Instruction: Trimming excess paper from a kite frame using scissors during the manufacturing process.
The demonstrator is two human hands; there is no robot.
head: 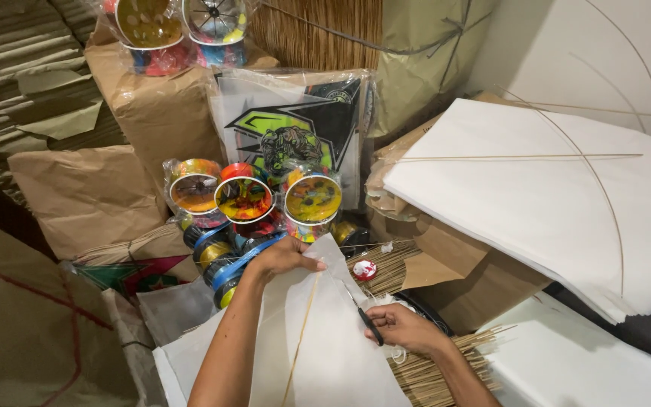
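A clear plastic bag (291, 128) stands upright at the middle back, holding a flat sheet with a green, black and white design, and leans on a tall parcel wrapped in brown paper (156, 105) to its left. More brown paper parcels (88, 196) lie lower at the left, and another brown wrapped bundle (469, 271) sits under the white sheets on the right. Just in front of the bag, clear film wraps a cluster of multicoloured spools (254, 200), and a small round red and white label (364, 269) lies on the sticks near the hands.

colourful string spools (243, 197), white paper stack (551, 196), brown parcels (88, 196)
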